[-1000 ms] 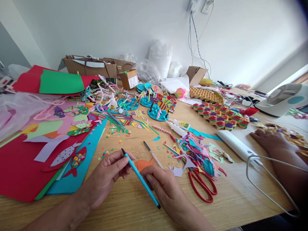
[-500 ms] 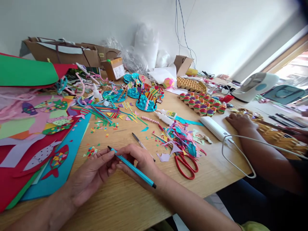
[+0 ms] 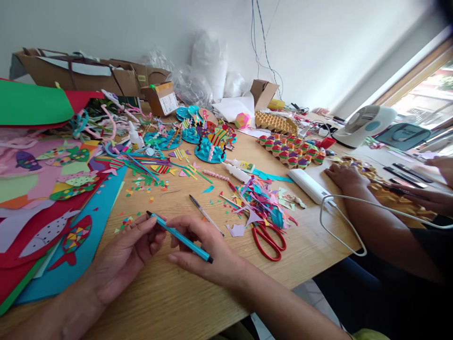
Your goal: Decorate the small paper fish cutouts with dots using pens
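Note:
A blue felt-tip pen with black ends slants over the table in front of me. My left hand pinches its upper end between thumb and fingers. Close by, my right hand has its thumb spread away from the curled fingers, and the pen's lower part crosses in front of it. Whether that hand touches the pen is hard to make out. Beyond my hands lies a clear ballpoint pen. Red-handled scissors rest to its right, partly under paper scraps.
Coloured sheets with paper fish cover the left side. Blue craft pieces, glue bottles and a painted egg tray stand farther back. At right, a cabled white power bank lies near another person's arm.
My right thumb has dropped away from the blue pen, widening the gap to the fingers. The left hand keeps its pinch. The whole view has shifted slightly.

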